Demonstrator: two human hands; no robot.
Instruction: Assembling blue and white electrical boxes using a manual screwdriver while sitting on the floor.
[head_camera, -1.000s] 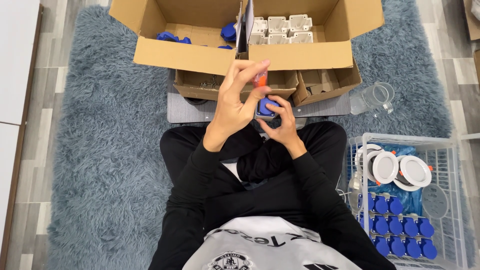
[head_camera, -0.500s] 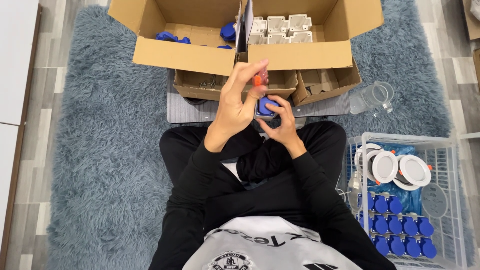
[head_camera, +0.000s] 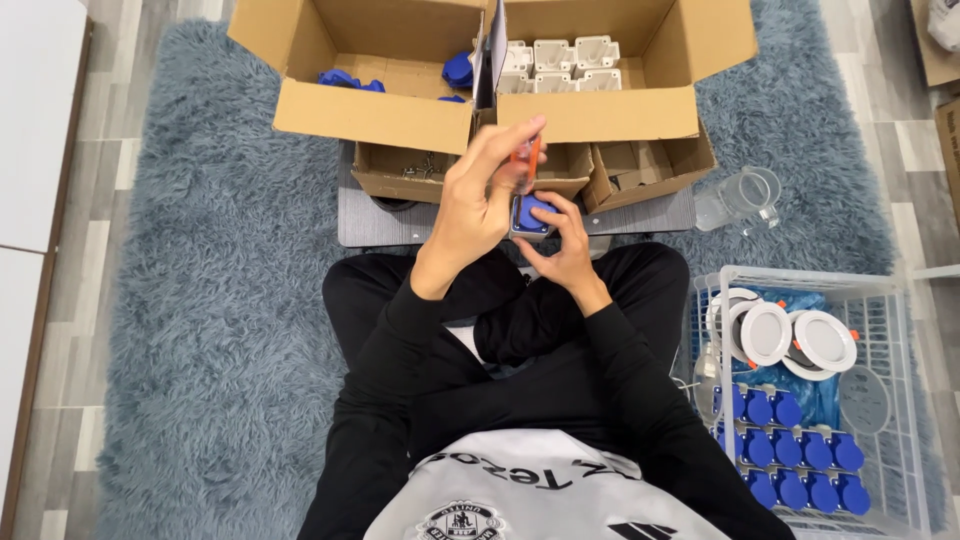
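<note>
**Blue part and orange-handled tool, held together**

The small blue part (head_camera: 532, 215) is a squarish, rounded plastic piece, cupped from below and the right side in the right hand's (head_camera: 562, 243) fingers, its top face turned upward. The orange-handled tool (head_camera: 527, 160) stands nearly upright directly above it, pinched in the left hand's (head_camera: 480, 205) fingertips, its lower end meeting the blue part's top.

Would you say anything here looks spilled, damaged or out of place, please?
Nothing stands out. The left hand holds an orange-handled tool to the blue part in the right hand. Blue parts sit in neat rows in the wire basket, and the cardboard boxes stand upright.
</note>
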